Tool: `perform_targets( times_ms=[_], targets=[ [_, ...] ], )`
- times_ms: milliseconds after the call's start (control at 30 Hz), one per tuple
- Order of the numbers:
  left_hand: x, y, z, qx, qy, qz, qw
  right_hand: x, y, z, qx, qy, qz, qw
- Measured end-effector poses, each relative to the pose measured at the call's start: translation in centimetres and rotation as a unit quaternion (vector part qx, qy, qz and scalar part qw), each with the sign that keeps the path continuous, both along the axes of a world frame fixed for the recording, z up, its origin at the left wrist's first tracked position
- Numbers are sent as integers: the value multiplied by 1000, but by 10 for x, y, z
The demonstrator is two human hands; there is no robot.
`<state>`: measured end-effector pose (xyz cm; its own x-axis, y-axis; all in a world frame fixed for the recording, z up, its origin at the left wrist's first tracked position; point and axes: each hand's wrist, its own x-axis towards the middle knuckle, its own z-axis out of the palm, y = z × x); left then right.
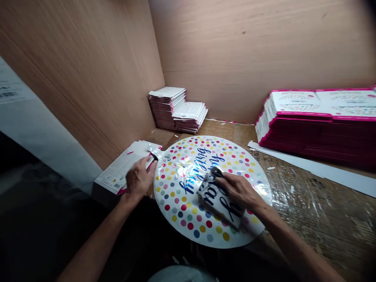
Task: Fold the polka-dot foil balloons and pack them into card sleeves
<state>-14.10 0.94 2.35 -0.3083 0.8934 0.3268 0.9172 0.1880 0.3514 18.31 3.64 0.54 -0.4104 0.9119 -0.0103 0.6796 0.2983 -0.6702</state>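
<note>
A round white foil balloon [176,192], flat and covered in coloured dots, lies over the table's near edge with blue "happy birthday" lettering. At its neck, my left hand [139,176] is closed on a small white piece with a black end [153,157]; its kind is unclear. Over the lower right of the balloon, my right hand [237,190] grips a blurred, folded white piece with dark lettering [216,197]. Its dark upper end is between my fingers. Motion smears this piece, and I cannot tell whether it presses on the balloon.
Printed white cards [117,166] lie beside my left hand. Two stacks of cards [189,111] stand in the back corner, and pink-edged packaging [305,129] is piled at right. A long white strip [317,170] lies before it. Wooden panels [235,51] enclose the table [317,211].
</note>
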Motion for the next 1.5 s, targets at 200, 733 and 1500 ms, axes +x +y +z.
perform_targets(
  times_ms=[200, 733, 1500],
  targets=[
    [-62, 11, -2, -221, 245, 45, 943, 40, -10, -21, -44, 69, -47, 996],
    [-11, -1, 32, 68, 264, -199, 941, 52, -19, -13, -52, 212, -133, 967],
    [132, 55, -11, -171, 234, -430, 855, 2, 18, -8, 42, -158, -23, 986]
  ],
)
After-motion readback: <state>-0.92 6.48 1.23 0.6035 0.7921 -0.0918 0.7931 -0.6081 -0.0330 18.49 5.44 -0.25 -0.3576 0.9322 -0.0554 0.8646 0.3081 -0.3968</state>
